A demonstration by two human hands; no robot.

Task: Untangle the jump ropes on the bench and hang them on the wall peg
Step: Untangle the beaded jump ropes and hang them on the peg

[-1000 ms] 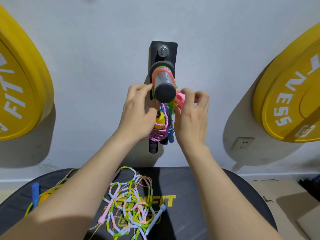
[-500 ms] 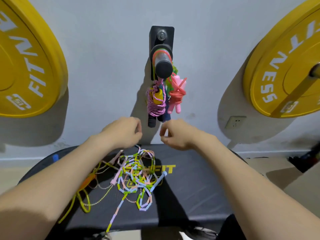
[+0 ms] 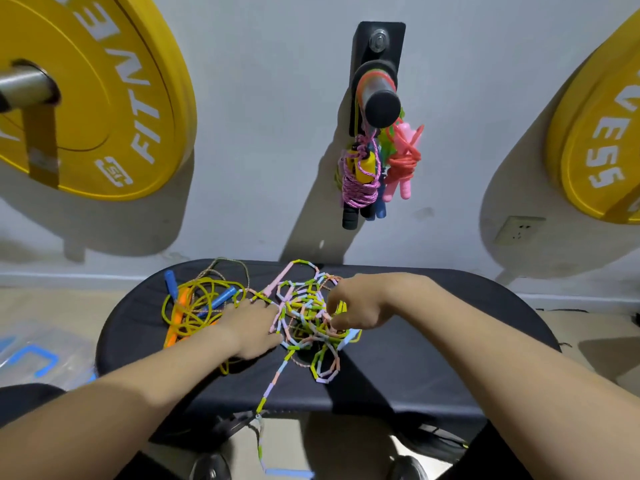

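Fingers [image 3: 333, 298] of the right hand [image 3: 362, 306] are curled into the beaded rope [image 3: 304, 306] tangle; closed pinch not confirmable. Left hand [image 3: 252, 327] is laid at its edge, grasp not discernible. Tangle lies mid-bench [image 3: 433, 358], beside the yellow rope [image 3: 192, 315]. Judged light, limp, snag-prone: best taken by the pink handle [image 3: 278, 282].

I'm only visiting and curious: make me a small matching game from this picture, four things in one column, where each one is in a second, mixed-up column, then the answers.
Things
1. beaded rope
2. yellow rope
3. pink-handled rope
4. wall socket

Places
A. hanging from the wall peg
B. low on the wall, right of the peg
C. on the bench, left side
D. mid-bench, where the left hand and right hand reach

Pairs: 1-D, 2-C, 3-A, 4-B
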